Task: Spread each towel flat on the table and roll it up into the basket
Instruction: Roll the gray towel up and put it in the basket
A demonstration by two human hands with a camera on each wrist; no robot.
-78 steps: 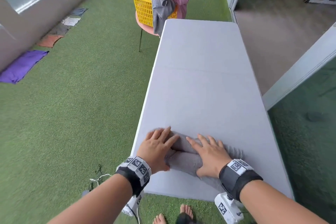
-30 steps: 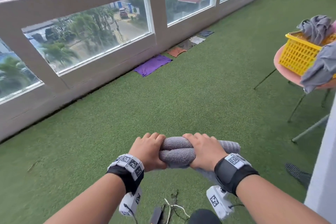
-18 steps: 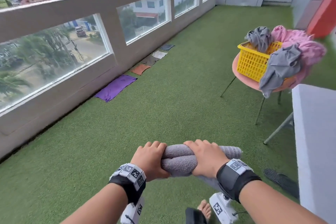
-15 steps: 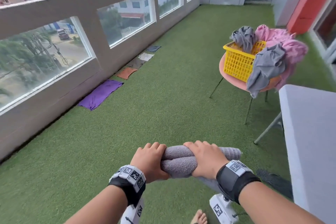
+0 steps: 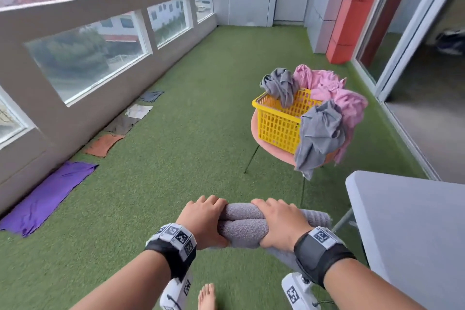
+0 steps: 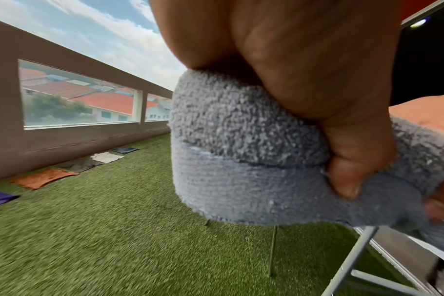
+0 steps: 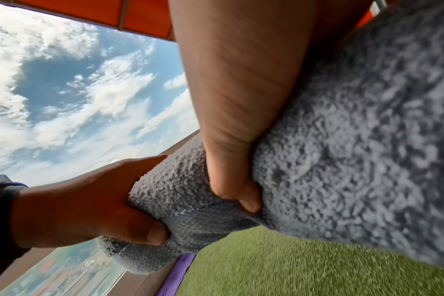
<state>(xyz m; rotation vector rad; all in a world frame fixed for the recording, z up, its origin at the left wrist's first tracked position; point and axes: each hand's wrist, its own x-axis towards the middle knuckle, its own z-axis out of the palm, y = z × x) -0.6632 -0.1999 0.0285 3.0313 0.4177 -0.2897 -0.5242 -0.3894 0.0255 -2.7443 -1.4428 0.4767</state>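
A rolled grey towel [image 5: 242, 225] is held in the air over the green turf, to the left of the grey table [image 5: 412, 229]. My left hand [image 5: 202, 221] grips the roll's left end, fingers over the top and thumb beneath. My right hand [image 5: 279, 224] grips it toward the right, and a short end sticks out past it. The wrist views show the towel [image 6: 241, 160] [image 7: 355, 150] close up with a thumb pressed into it. The yellow basket [image 5: 279, 123] stands ahead to the right on a pink stool, with grey and pink towels [image 5: 324, 106] heaped in it and hanging over its rim.
A low wall with windows [image 5: 83, 58] runs along the left. Purple [image 5: 47, 196], orange [image 5: 104, 145] and other cloths lie on the turf at its foot. A sliding glass door [image 5: 407, 40] stands at the right. My bare foot [image 5: 206, 297] shows below.
I lifted the rolled towel off the table with both hands and turned left, then back right. The basket has come nearer the middle of view and the table edge has reappeared at right.
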